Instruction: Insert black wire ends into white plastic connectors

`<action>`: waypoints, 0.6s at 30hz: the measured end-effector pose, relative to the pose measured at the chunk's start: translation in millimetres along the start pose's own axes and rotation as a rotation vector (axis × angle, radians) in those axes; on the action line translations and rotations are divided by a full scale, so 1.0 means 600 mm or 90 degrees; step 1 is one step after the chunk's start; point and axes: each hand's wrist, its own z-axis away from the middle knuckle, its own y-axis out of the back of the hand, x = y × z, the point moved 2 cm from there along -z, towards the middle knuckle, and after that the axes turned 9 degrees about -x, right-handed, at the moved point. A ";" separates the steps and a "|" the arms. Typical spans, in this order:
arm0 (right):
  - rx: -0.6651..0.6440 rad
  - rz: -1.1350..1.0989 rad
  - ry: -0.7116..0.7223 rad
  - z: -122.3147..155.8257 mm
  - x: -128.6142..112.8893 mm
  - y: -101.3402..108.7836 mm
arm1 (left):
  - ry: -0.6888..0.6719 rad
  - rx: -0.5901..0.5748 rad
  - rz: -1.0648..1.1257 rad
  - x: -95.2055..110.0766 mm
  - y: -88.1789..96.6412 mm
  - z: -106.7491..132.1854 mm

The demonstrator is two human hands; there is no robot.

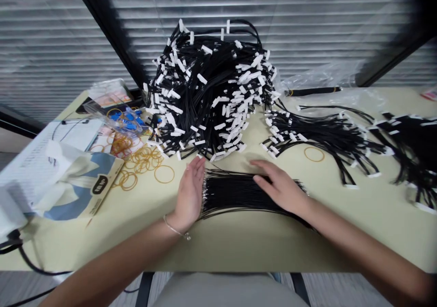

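A flat bundle of thin black wires point(235, 193) lies on the pale yellow table point(239, 243) in front of me. My left hand point(190, 193) stands on edge with straight fingers, its palm against the wires' bare metal ends. My right hand point(278, 184) lies flat and open on top of the bundle, pressing it down. Behind them rises a big heap of black wires with white connectors point(211, 93).
Loose yellow rubber bands point(143, 161) are scattered to the left, one more rubber band point(314, 154) lies to the right. A tissue pack point(68, 184) sits at far left. More connector wires point(324, 138) and another dark wire pile point(416, 152) spread at right, with a plastic bag point(324, 82) behind.
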 end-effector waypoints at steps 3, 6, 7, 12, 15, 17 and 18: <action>-0.114 0.135 0.086 -0.016 -0.022 -0.023 | 0.011 -0.027 -0.034 0.002 0.005 0.006; -0.190 0.230 0.152 -0.013 -0.030 -0.032 | 0.025 -0.077 -0.084 0.015 0.032 0.024; -0.210 0.254 0.169 -0.009 -0.031 -0.034 | 0.029 -0.107 -0.116 0.021 0.045 0.031; -0.273 0.348 0.221 0.010 -0.032 -0.034 | -0.081 -0.514 -0.706 0.054 0.097 0.063; -0.262 0.441 0.226 0.019 -0.039 -0.027 | -0.164 -0.595 -0.899 0.069 0.118 0.070; -0.229 0.456 0.217 0.028 -0.042 -0.015 | -0.143 -0.578 -0.832 0.073 0.119 0.074; -0.208 0.435 0.204 0.034 -0.041 -0.007 | -0.130 -0.544 -0.749 0.072 0.115 0.077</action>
